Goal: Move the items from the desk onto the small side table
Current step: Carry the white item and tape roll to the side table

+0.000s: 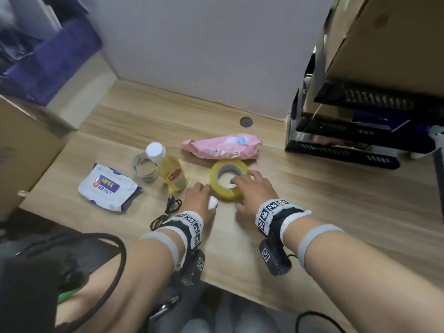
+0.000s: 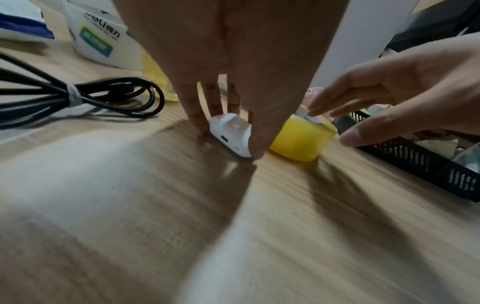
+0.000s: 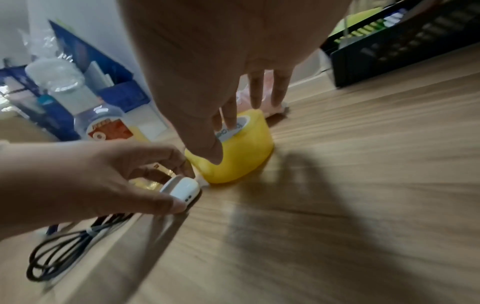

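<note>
The left hand (image 1: 200, 199) pinched a white earbud case (image 1: 212, 203); the right hand (image 1: 254, 188), fingers spread, seemingly touched the yellow tape roll (image 1: 228, 180) on the tabletop (image 1: 336, 212).

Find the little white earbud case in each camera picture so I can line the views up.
Head view: the white earbud case sits low and centre, under the left hand.
Left wrist view: centre, the case is pinched between that hand's thumb and fingers on the desk.
Right wrist view: lower left of centre, held by the left hand.
Shared landmark: the yellow tape roll, just right of the case in every view.
</note>
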Demonstrator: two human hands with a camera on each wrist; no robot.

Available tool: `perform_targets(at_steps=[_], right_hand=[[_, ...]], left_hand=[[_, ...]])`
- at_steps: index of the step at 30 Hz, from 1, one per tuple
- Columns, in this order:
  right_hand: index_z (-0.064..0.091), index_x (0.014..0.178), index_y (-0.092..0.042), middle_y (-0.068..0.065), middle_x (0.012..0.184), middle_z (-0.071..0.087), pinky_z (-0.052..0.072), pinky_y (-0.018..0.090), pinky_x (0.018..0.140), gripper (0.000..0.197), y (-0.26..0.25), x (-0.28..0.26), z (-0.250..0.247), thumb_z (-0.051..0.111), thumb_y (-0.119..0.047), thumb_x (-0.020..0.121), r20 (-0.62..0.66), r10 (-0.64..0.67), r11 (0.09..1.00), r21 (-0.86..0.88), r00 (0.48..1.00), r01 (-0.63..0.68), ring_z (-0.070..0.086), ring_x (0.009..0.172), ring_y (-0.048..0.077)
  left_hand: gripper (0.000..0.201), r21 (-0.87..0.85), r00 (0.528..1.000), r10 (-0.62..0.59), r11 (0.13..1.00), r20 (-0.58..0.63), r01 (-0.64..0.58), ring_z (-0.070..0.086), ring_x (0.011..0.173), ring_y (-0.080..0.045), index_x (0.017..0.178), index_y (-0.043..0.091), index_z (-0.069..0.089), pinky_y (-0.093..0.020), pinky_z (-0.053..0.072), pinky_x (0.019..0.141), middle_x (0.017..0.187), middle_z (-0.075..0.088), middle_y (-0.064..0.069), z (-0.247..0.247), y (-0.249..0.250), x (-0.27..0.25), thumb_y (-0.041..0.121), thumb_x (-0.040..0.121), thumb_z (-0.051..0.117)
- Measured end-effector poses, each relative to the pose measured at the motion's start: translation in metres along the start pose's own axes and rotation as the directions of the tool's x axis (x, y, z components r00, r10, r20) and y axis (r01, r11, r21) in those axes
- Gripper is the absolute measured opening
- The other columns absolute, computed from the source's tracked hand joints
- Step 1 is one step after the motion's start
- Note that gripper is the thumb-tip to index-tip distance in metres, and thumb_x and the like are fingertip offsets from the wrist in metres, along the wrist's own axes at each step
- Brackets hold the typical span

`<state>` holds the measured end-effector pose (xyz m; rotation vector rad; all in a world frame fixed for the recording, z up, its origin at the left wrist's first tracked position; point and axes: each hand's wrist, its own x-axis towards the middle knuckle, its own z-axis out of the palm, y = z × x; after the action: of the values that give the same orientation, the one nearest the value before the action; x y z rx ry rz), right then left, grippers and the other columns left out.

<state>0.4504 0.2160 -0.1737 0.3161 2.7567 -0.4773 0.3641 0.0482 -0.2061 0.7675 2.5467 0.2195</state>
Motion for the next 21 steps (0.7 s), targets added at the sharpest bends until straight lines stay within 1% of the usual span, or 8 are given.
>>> perform_targets(at_steps=[4, 6, 8, 11, 13, 15, 18, 21], right_hand=[[0.046, 0.134, -0.030, -0.007, 0.142, 0.048, 0.000, 0.060, 0.117, 0.059, -0.002, 0.015, 0.008, 0.065, -0.037, 0.078, 0.031, -0.023, 0.989, -0.148, 0.999, 0.028, 0.005, 0.149, 0.029], [0.054, 0.125, -0.030, -0.006, 0.134, 0.055, -0.004, 0.062, 0.116, 0.044, -0.003, 0.018, 0.010, 0.062, -0.035, 0.082, 0.027, -0.030, 0.985, -0.169, 0.999, 0.034, 0.003, 0.150, 0.030], [0.061, 0.113, -0.028, -0.006, 0.125, 0.061, -0.003, 0.061, 0.117, 0.028, -0.004, 0.020, 0.010, 0.057, -0.028, 0.085, 0.005, -0.043, 0.980, -0.194, 0.999, 0.043, 0.007, 0.149, 0.030], [0.064, 0.106, -0.026, -0.006, 0.118, 0.064, -0.003, 0.058, 0.117, 0.024, -0.007, 0.022, 0.003, 0.055, -0.026, 0.084, 0.014, -0.085, 0.974, -0.211, 0.996, 0.086, 0.016, 0.146, 0.030], [0.063, 0.109, -0.025, -0.005, 0.116, 0.064, -0.006, 0.055, 0.119, 0.026, -0.013, 0.022, -0.001, 0.054, -0.030, 0.085, 0.024, -0.133, 0.964, -0.228, 0.991, 0.135, 0.024, 0.142, 0.028], [0.060, 0.114, -0.024, -0.003, 0.119, 0.063, -0.004, 0.053, 0.121, 0.031, -0.020, 0.020, -0.001, 0.053, -0.034, 0.086, 0.032, -0.168, 0.957, -0.237, 0.985, 0.170, 0.034, 0.138, 0.025], [0.054, 0.122, -0.016, 0.004, 0.126, 0.059, 0.005, 0.044, 0.123, 0.037, -0.033, 0.015, 0.006, 0.049, -0.036, 0.091, -0.026, -0.170, 0.974, -0.159, 0.985, 0.163, 0.050, 0.126, 0.025], [0.047, 0.133, -0.011, 0.009, 0.135, 0.054, 0.022, 0.037, 0.115, 0.043, -0.039, 0.006, 0.005, 0.044, -0.033, 0.097, -0.103, -0.111, 0.994, 0.011, 0.988, 0.112, 0.048, 0.127, 0.028]], left_hand=[[0.041, -0.077, 0.996, -0.086, 0.993, 0.028, 0.088, 0.042, 0.107, -0.028, 0.105, 0.021, 0.056, -0.035, 0.040, 0.097, 0.116, 0.041, -0.006, 0.004, -0.001, -0.006, 0.029, 0.069, 0.073], [0.035, -0.231, 0.985, -0.167, 0.957, 0.051, 0.174, 0.043, 0.104, -0.026, 0.099, 0.019, 0.054, -0.030, 0.039, 0.096, 0.115, 0.039, -0.005, 0.003, -0.005, -0.011, 0.025, 0.070, 0.073], [0.029, -0.348, 0.973, -0.224, 0.909, 0.054, 0.229, 0.051, 0.098, -0.026, 0.090, 0.020, 0.051, -0.031, 0.045, 0.090, 0.112, 0.044, -0.004, 0.000, -0.013, -0.019, 0.023, 0.070, 0.071], [0.024, -0.402, 0.953, -0.302, 0.872, 0.003, 0.278, 0.054, 0.088, -0.027, 0.078, 0.023, 0.046, -0.031, 0.042, 0.075, 0.098, 0.051, -0.002, -0.009, -0.031, -0.033, 0.028, 0.072, 0.069], [0.027, -0.402, 0.931, -0.360, 0.861, -0.052, 0.311, 0.053, 0.082, -0.025, 0.087, 0.019, 0.049, -0.029, 0.038, 0.071, 0.086, 0.052, 0.003, -0.016, -0.048, -0.042, 0.030, 0.074, 0.069], [0.039, -0.399, 0.902, -0.426, 0.840, -0.067, 0.367, 0.053, 0.080, -0.023, 0.103, 0.015, 0.048, -0.030, 0.041, 0.072, 0.084, 0.056, 0.005, -0.019, -0.064, -0.049, 0.032, 0.076, 0.071], [0.037, -0.371, 0.882, -0.467, 0.832, -0.068, 0.412, 0.060, 0.083, -0.025, 0.097, 0.021, 0.044, -0.034, 0.050, 0.077, 0.092, 0.062, -0.002, -0.023, -0.078, -0.055, 0.039, 0.075, 0.068], [0.021, -0.407, 0.915, -0.390, 0.856, -0.101, 0.319, 0.060, 0.085, -0.023, 0.088, 0.023, 0.050, -0.033, 0.050, 0.077, 0.091, 0.063, 0.002, -0.022, -0.072, -0.056, 0.035, 0.078, 0.065]])
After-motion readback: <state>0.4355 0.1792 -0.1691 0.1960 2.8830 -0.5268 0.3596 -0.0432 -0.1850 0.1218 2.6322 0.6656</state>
